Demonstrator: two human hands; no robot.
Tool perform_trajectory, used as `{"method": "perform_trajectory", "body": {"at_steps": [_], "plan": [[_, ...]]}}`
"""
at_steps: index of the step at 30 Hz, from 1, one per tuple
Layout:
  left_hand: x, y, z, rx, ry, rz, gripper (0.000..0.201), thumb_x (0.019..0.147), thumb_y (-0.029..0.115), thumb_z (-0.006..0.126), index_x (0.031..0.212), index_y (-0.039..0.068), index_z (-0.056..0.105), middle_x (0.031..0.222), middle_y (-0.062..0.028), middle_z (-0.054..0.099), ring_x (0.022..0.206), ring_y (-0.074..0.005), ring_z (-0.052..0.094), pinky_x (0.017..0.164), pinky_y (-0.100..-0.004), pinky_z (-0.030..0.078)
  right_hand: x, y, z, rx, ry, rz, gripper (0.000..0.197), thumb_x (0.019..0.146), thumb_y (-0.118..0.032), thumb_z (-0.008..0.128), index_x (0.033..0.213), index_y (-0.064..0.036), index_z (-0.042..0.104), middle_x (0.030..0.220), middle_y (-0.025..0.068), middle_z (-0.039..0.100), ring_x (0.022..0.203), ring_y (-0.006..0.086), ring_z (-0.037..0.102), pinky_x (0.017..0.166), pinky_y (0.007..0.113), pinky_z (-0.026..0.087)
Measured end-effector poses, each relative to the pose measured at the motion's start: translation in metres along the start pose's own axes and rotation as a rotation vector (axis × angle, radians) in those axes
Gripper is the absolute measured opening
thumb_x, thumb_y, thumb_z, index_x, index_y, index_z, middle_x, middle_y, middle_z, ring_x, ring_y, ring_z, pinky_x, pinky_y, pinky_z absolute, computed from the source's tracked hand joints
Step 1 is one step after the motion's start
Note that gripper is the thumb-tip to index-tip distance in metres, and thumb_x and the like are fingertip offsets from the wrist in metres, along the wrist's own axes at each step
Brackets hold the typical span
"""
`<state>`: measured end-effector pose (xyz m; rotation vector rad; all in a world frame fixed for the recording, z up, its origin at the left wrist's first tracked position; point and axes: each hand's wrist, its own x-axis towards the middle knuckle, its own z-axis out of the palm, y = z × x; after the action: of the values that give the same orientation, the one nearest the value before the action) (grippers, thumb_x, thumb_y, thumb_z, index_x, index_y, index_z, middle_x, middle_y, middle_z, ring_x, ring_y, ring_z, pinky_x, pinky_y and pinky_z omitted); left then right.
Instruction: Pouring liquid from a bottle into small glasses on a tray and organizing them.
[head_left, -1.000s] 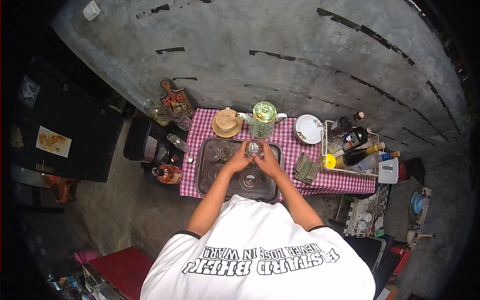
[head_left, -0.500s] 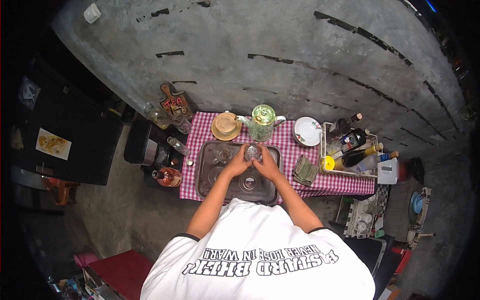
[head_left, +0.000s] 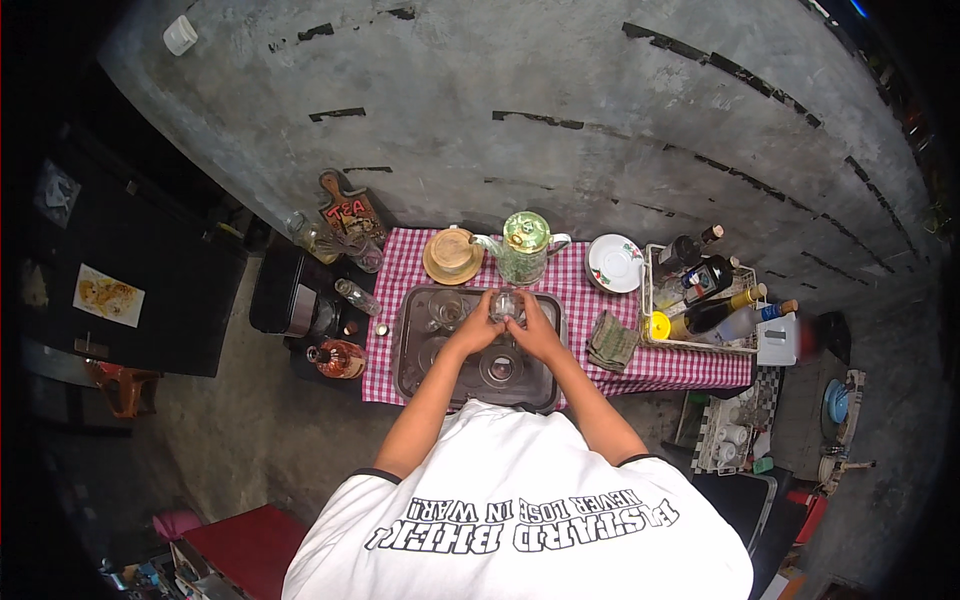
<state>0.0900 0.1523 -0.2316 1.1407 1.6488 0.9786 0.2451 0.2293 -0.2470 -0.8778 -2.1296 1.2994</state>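
Both my hands close around one clear glass cup [head_left: 507,304] over the far right part of a dark tray [head_left: 404,375]. My left hand [head_left: 482,322] grips its left side and my right hand [head_left: 533,322] its right side. Another glass cup [head_left: 447,308] stands on the tray to the left, apparently on a saucer. Nearer me, a glass cup on a clear saucer [head_left: 499,368] sits at the right. A further clear saucer [head_left: 432,350] is partly hidden by my left forearm. Just beyond the held cup stands a green patterned teapot [head_left: 524,250].
A checked pink-and-white cloth [head_left: 378,350] covers the table against the grey wall. Along it are a wooden cup and saucer [head_left: 452,255], stacked white plates [head_left: 614,262], a folded green cloth [head_left: 612,341] and a wire basket [head_left: 700,347] of bottles. An amber bottle [head_left: 338,359] stands left.
My hands keep their hold on the glass cup and stay in nearly the same place. The whole view has shifted very slightly.
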Motion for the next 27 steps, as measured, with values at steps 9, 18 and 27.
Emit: {"method": "perform_trajectory", "body": {"at_steps": [9, 18, 27], "plan": [[0.000, -0.007, 0.003, -0.015, 0.009, 0.033, 0.075, 0.085, 0.008, 0.068, 0.148, 0.008, 0.027, 0.106, -0.0164, 0.058, 0.075, -0.0171, 0.054, 0.071, -0.0323, 0.047, -0.002, -0.002, 0.000, 0.040, 0.002, 0.021, 0.062, 0.088, -0.017, 0.067, 0.140, -0.0006, 0.037, 0.133, 0.0189, 0.051, 0.120, 0.0316, 0.056, 0.090, 0.037, 0.050], [-0.003, -0.008, 0.005, 0.012, 0.028, 0.031, 0.074, 0.086, 0.008, 0.067, 0.148, 0.008, 0.027, 0.111, -0.0184, 0.059, 0.076, -0.0170, 0.055, 0.072, -0.0327, 0.048, -0.004, 0.003, 0.004, -0.039, 0.045, -0.069, 0.062, 0.088, -0.018, 0.067, 0.140, -0.0007, 0.037, 0.132, 0.0200, 0.051, 0.122, 0.0337, 0.054, 0.099, 0.040, 0.045], [-0.001, -0.001, 0.002, 0.005, -0.017, -0.018, 0.077, 0.084, 0.008, 0.068, 0.149, 0.007, 0.026, 0.126, -0.0221, 0.055, 0.083, -0.0210, 0.059, 0.078, -0.0349, 0.049, -0.004, 0.004, 0.002, 0.016, 0.021, -0.013, 0.063, 0.088, -0.017, 0.067, 0.140, -0.0001, 0.036, 0.134, 0.0204, 0.050, 0.124, 0.0336, 0.053, 0.102, 0.041, 0.043]]}}
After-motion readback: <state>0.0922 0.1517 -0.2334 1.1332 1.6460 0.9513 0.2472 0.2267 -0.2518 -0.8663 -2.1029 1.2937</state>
